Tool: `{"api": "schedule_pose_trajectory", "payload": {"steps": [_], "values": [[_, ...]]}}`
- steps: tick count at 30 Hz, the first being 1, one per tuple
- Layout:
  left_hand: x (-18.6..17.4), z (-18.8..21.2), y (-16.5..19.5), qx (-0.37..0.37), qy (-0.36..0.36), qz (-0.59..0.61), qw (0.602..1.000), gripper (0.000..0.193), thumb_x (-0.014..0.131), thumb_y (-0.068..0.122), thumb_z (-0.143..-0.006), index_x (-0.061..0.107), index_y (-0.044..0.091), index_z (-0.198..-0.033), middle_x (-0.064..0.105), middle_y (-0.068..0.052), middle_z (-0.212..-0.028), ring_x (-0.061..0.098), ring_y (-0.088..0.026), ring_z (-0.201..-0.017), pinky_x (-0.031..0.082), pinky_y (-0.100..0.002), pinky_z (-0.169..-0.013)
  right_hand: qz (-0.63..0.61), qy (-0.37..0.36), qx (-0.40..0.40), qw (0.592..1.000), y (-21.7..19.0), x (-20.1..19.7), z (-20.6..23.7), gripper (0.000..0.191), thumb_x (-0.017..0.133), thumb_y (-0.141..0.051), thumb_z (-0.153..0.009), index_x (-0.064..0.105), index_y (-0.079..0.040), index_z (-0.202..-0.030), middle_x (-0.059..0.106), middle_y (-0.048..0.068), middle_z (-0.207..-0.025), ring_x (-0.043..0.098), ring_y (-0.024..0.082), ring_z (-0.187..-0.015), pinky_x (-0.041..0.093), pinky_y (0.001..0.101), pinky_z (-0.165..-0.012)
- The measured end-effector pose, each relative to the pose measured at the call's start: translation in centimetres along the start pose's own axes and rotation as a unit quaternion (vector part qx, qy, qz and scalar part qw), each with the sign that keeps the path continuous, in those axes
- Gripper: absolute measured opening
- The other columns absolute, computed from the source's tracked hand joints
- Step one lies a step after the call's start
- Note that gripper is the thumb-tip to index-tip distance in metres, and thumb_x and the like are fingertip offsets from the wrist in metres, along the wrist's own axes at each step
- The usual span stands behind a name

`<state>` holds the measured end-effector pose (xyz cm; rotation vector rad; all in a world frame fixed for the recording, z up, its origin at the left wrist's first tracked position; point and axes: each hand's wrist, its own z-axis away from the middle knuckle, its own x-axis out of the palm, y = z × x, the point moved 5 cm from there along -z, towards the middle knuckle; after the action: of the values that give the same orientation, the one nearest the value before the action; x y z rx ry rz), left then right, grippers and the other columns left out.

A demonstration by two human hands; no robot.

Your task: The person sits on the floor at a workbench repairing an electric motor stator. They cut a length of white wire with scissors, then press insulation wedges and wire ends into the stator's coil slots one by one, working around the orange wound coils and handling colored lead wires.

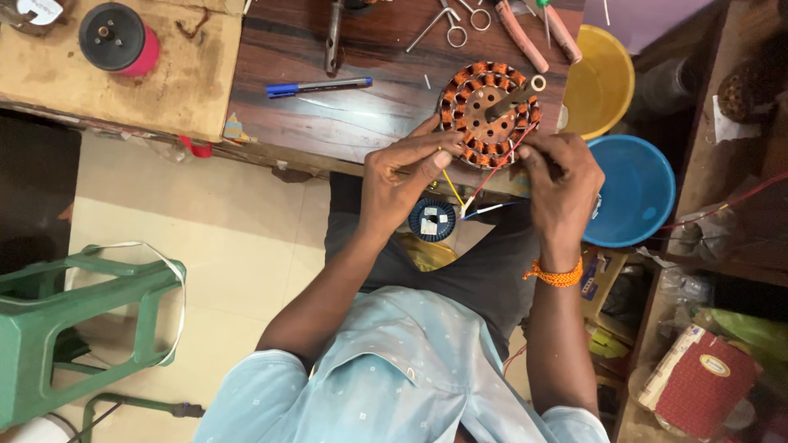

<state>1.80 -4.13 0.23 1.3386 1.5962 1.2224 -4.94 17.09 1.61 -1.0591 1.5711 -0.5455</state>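
Head view: a wound stator (489,114) lies at the table (345,115) edge. The left hand (404,176) pinches the yellow lead (452,188); the right hand (563,184), fingers curled, grips the red lead (501,164). Step, as judged: sorting lead wires; next calls for steady separation.

Both forearms reach forward; the left hand (404,174) and right hand (561,187) sit close together, fingers curled in a pinch.

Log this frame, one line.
left hand: pinching wires | right hand: on stator edge | stator: flat on table edge
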Motion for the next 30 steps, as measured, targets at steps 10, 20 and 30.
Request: {"api": "schedule_pose_trajectory", "payload": {"steps": [10,20,30], "values": [[0.1,0.1,1.6,0.037,0.037,-0.096,0.994,0.018,0.071,0.017,-0.101,0.079,0.004,-0.11,0.077,-0.01,-0.117,0.069,-0.029,-0.126,0.043,-0.047,-0.124,-0.058,0.039,0.0,0.998,0.1,1.0,0.8,0.008,0.072,-0.001,-0.103,0.065,0.002,-0.102,0.063,0.009,-0.094,0.065,0.016,-0.079,0.052,0.03,-0.071],[6.0,-0.2,4.2,0.166,-0.165,-0.278,0.932,0.012,0.072,0.019,-0.094,0.073,0.01,-0.102,0.075,-0.003,-0.116,0.075,-0.025,-0.09,0.06,-0.037,-0.076,-0.137,0.032,0.078,0.987,2.7,1.6,0.7,0.007,0.061,-0.005,-0.106,0.062,0.002,-0.105,0.065,0.003,-0.09,0.06,0.009,-0.082,0.051,0.0254,-0.075],[6.0,-1.8,3.0,0.1,-0.042,-0.372,0.922,0.019,0.072,0.022,-0.094,0.071,0.013,-0.111,0.075,-0.003,-0.107,0.074,-0.029,-0.082,0.059,-0.041,-0.068,-0.36,0.028,0.152,0.92,4.1,1.7,0.8,0.011,0.057,-0.01,-0.107,0.062,-0.001,-0.106,0.064,0.001,-0.096,0.06,0.009,-0.085,0.053,0.0263,-0.08]]}}
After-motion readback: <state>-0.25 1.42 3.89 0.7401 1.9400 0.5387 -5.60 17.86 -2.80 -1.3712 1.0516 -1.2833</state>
